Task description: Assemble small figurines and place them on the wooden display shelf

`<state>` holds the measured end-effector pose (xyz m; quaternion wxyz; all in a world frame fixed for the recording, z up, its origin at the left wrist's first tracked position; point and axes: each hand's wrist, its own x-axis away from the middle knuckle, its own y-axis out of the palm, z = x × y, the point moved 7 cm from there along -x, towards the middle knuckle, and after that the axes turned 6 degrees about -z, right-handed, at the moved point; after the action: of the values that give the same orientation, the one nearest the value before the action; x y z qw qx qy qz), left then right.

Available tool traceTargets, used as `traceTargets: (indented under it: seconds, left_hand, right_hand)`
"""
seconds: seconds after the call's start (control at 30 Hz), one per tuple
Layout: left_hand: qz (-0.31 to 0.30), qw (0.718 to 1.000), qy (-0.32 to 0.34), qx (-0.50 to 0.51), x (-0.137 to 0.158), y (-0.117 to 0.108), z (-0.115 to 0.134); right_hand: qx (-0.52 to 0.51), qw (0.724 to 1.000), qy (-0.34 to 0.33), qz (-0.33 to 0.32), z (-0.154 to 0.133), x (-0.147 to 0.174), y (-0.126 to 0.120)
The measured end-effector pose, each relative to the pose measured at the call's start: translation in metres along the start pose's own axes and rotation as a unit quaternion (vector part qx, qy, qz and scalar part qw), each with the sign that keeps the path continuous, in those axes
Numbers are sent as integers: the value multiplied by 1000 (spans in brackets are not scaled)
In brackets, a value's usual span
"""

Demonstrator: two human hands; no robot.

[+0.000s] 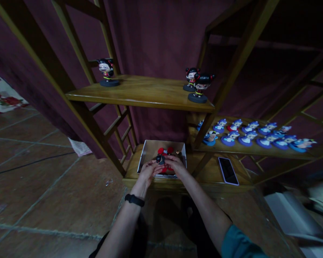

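Teal cloth is covering our right upper arm as a sleeve, and we are wearing a dark wristband on the left. Farther out, our left hand and right hand are meeting over the near part of a white box, with a small dark-haired figurine lying between them. We are cradling it with bent left fingers from its left and underside; our right fingers are reaching in from its right, touching it, though we cannot tell whether they are pinching or only steadying. Neither hand is sitting clearly nearer. Its dark head seems to be pointing leftward, but fingers are hiding too much for us to be sure of its long axis. Beyond it, red pieces are lying in the box; higher, three figurines are standing upright on a wooden shelf.
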<state>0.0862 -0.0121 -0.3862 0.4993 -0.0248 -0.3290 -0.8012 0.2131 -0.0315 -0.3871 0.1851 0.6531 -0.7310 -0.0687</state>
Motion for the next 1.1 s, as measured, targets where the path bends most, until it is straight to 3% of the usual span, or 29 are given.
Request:
traceTargets:
  seconds: [0.17, 0.47, 0.83, 1.1]
  left_hand:
    - [12, 1000, 6, -5, -1, -4, 2]
    - [26, 999, 24, -34, 0, -7, 8]
    - [65, 997, -4, 42, -6, -20, -1]
    - [61, 994, -22, 92, -4, -15, -3]
  right_hand:
    - [19, 999, 10, 40, 0, -2, -11]
    - [68, 997, 21, 8, -4, 4, -2]
    - [24, 999, 27, 5, -5, 5, 1]
    - [3, 999, 27, -34, 2, 3, 9]
